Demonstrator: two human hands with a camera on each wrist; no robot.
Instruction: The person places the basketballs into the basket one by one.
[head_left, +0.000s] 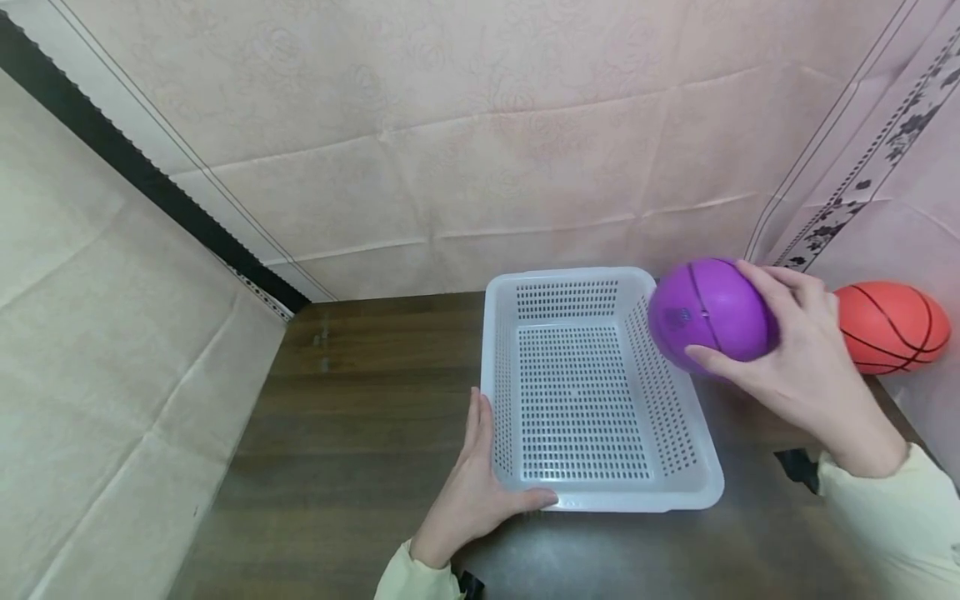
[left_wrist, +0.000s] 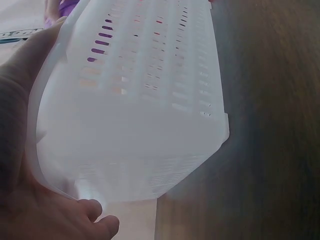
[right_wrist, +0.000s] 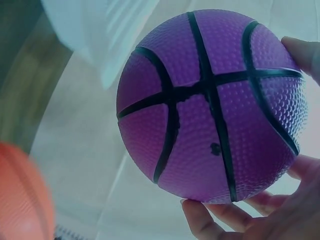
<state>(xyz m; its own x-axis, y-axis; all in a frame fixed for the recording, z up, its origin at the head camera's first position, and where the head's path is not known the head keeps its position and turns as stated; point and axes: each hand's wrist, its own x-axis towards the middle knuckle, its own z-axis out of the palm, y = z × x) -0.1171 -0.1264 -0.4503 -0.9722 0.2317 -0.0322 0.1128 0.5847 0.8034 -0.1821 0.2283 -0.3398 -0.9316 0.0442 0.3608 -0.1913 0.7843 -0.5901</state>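
Observation:
My right hand (head_left: 802, 358) grips a small purple basketball (head_left: 708, 317), thumb on the near side and fingers over the far right side. In the head view the ball overlaps the right rim of a white perforated plastic basket (head_left: 678, 492); whether they touch I cannot tell. The right wrist view shows the purple basketball (right_wrist: 210, 110) up close, with black seams and fingertips around its edge. My left hand (head_left: 483, 479) holds the basket at its near left corner, thumb along the near rim. Slots in the basket wall (left_wrist: 135, 125) fill the left wrist view.
An orange-red basketball (head_left: 892, 327) lies right of my right hand, by the cloth-covered side (head_left: 922, 233). Brown wood-grain tabletop (head_left: 360, 450) stretches left of the basket. Pale cloth (head_left: 450, 167) hangs behind, and more cloth (head_left: 112, 333) borders the left.

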